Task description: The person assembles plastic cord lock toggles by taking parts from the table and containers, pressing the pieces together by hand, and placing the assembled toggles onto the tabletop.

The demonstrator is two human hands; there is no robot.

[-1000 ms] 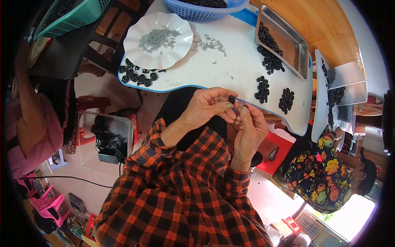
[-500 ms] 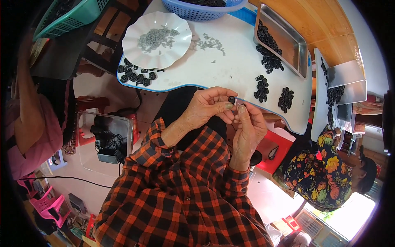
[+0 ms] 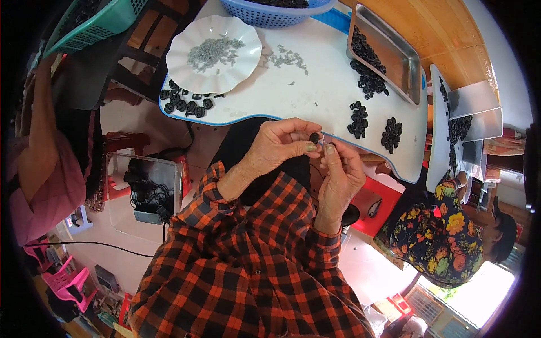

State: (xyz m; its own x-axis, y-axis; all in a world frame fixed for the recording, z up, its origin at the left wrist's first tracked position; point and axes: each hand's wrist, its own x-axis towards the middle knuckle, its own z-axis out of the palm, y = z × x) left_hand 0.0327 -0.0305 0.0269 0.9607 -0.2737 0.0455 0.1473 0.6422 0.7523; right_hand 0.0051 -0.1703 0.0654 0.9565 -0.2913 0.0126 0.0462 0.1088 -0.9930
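Note:
My left hand pinches a small black plastic part between thumb and fingers, just off the table's near edge. Close beside it, my right hand is closed at the fingertips on another small dark piece, mostly covered by thumb and finger. The fingertips of both hands nearly meet. On the white table, a scalloped white plate carries a heap of small grey pieces. More grey pieces are scattered to its right. Chunky black parts cluster below the plate.
A metal tray spills black parts at the right, near two small piles of black pieces. A blue basket stands at the back, a green basket far left. People sit on both sides; a red stool is lower right.
The black part in my left hand has tilted slightly, and the fingertips of both hands have shifted a little. Otherwise the scene looks the same.

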